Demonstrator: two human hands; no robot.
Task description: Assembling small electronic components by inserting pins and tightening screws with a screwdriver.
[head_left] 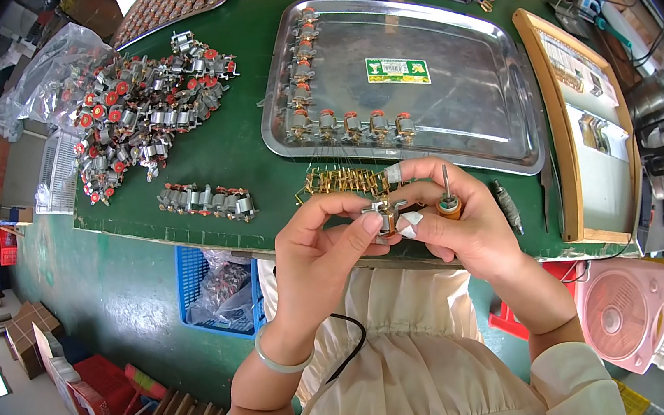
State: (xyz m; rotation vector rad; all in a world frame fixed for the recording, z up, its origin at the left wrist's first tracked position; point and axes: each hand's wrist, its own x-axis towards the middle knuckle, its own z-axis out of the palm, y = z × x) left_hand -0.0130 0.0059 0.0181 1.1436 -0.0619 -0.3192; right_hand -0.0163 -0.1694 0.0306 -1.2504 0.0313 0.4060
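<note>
Just over the table's near edge, both hands meet on a small metal motor part (387,217) with copper-coloured windings. My left hand (318,242) pinches it between thumb and fingers. My right hand (471,228), white tape on its thumb and a finger, grips the part from the other side. A screwdriver (450,206) with an orange-and-green end is tucked in that same right hand, its thin shaft pointing away from me. Right beyond my fingers lies a row of brass-coloured parts (343,179). Similar motor parts (207,201) sit in a short row left of my left hand.
A shiny metal tray (500,158) holds motor parts along its left and near sides. A large heap of them (145,106) lies at left. A wooden-framed box (568,203) stands at right, beside a dark slim tool (506,207). Below the table are a blue crate (192,287) and pink fan (619,313).
</note>
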